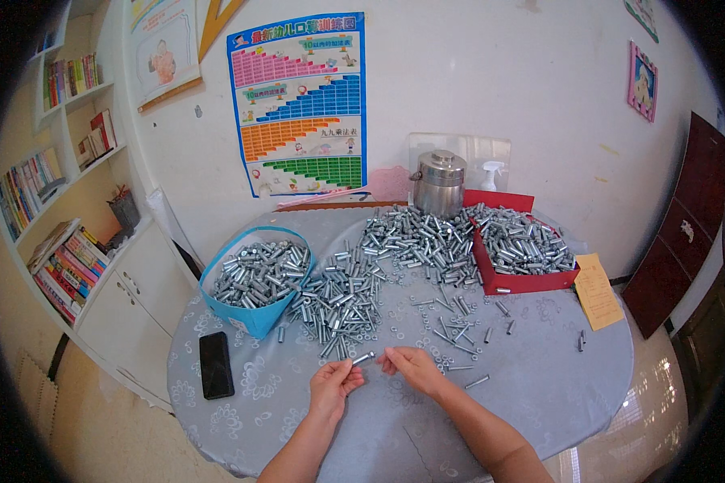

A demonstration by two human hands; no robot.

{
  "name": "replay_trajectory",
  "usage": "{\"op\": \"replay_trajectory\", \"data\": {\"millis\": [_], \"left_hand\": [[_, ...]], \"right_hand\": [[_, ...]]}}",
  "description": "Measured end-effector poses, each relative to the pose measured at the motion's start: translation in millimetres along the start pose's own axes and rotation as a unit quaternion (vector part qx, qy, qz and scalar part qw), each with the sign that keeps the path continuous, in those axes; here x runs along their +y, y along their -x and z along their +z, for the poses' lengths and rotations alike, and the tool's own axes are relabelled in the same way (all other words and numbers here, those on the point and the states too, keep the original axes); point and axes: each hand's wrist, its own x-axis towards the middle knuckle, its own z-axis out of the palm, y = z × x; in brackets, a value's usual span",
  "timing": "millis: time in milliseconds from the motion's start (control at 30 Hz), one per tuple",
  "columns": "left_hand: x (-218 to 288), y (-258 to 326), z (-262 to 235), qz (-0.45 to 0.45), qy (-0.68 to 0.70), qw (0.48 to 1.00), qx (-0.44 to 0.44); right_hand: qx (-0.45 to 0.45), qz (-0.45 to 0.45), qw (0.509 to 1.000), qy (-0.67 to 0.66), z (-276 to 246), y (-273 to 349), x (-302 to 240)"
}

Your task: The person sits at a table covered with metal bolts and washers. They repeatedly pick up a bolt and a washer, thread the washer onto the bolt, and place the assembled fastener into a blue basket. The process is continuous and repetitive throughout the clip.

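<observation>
Close to the table's front edge, my left hand (333, 388) pinches a silver metal bolt (363, 357) between thumb and fingertips, its free end pointing right. Just beyond that end is my right hand (411, 369), its thumb and fingers closed together; whatever is between them is too small to make out. A gap separates the two hands. Loose bolts and small nuts form a heap (342, 302) ahead of my left hand. Several long thin bolts (457, 334) lie scattered with nuts beyond my right hand.
A blue basket (258, 322) full of metal sleeves stands left, near a black phone (216, 366). At the right, a red box (532, 282) holds more. Behind are another metal heap (419, 241), a steel canister (441, 185) and a spray bottle (491, 175). Yellow paper (598, 291) lies far right.
</observation>
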Motion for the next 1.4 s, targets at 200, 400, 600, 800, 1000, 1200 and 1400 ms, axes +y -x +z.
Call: {"op": "replay_trajectory", "data": {"millis": [200,400,600,800,1000,1200,1400], "left_hand": [[1.0,0.4,-0.9,0.026,0.004,1.000,0.008],[21.4,-8.4,-5.1,0.141,-0.021,0.987,0.070],[99.4,-56.0,-12.2,0.326,-0.096,0.935,0.096],[140.2,-76.7,-18.7,0.352,-0.364,0.856,0.106],[68.9,-32.0,-41.0,0.258,-0.598,0.754,-0.092],[39.1,-5.1,-38.4,0.325,-0.673,0.643,-0.169],[39.7,-3.0,-26.4,0.298,-0.651,0.686,-0.127]], "right_hand": [[-0.032,0.034,0.999,-0.001,-2.5,-1.4,8.8],[0.040,0.007,0.999,-0.005,-20.5,-5.8,7.0],[0.095,-0.034,0.994,-0.037,-26.9,-1.0,-11.5],[0.112,-0.042,0.993,-0.002,-32.9,1.8,-22.2],[0.147,-0.063,0.987,-0.021,-50.9,-1.1,-8.8],[0.260,-0.069,0.963,-0.017,-80.0,-3.2,-7.0],[0.333,-0.063,0.931,0.136,-108.0,2.6,11.3]]}}
